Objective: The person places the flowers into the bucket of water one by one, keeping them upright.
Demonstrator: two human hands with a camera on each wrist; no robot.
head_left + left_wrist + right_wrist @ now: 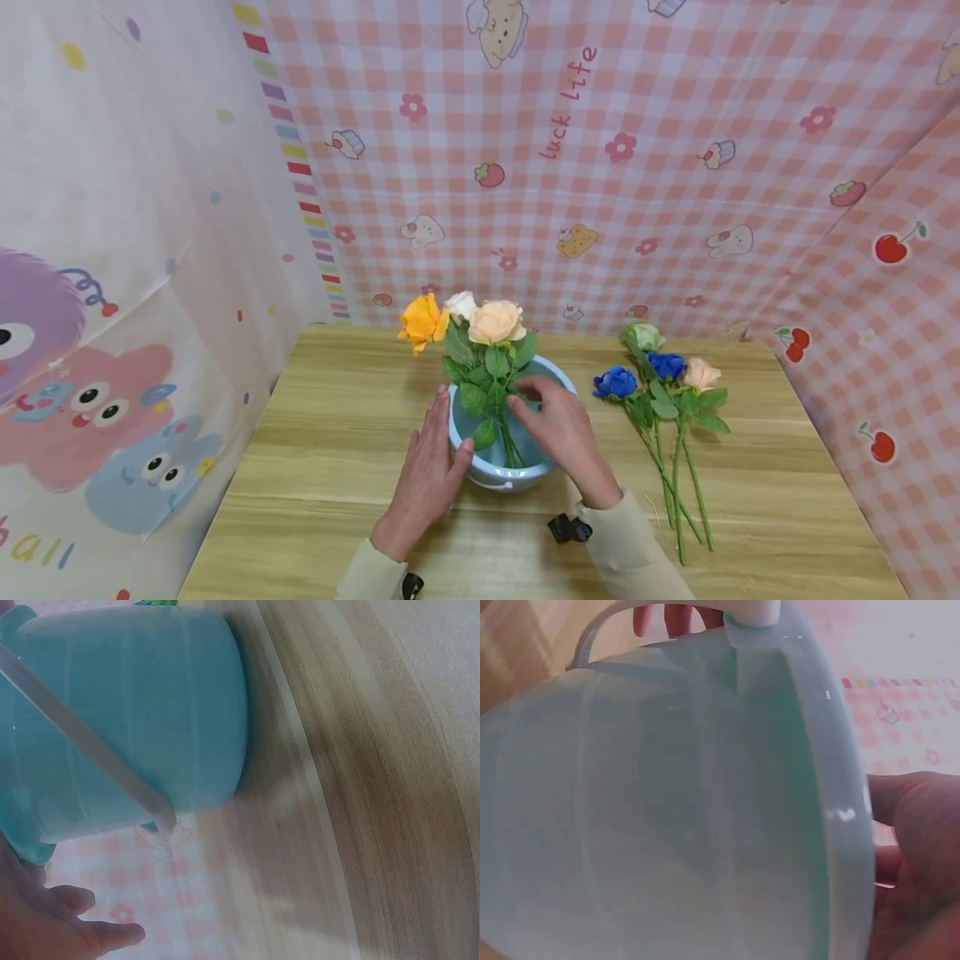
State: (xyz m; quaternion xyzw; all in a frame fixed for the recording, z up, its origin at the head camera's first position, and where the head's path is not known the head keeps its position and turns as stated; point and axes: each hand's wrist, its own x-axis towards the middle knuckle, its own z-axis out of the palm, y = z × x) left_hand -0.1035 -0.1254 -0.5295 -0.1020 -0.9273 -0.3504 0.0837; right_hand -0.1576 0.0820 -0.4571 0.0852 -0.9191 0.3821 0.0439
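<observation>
An open-petalled orange artificial rose [423, 323], a small white artificial rose [460, 305] and a full, pale peach artificial rose [497, 322], with broad green leaves [474, 397] and thin green stems, stand leaning in a glossy light-blue plastic bucket [525, 477] between the two hands. The left hand [431, 471] lies fairly flat, fingers straight along the bucket's near rim on its own side, gripping nothing. The right hand [553, 421] reaches over the opposite rim, fingers bent beside the leaves; whether it pinches a stem cannot be told. A pale bail handle [97, 750] hangs down the bucket's side. To the right hand's right, two blue, one peach and one pale green rose [643, 337] lie on the wood-grain bench [322, 433]. Beyond the hands, a pink-and-white gingham cloth [450, 92] reads "luck life"; to their left, a white cartoon-printed cloth [135, 225] shows coloured letters ending in "all".
</observation>
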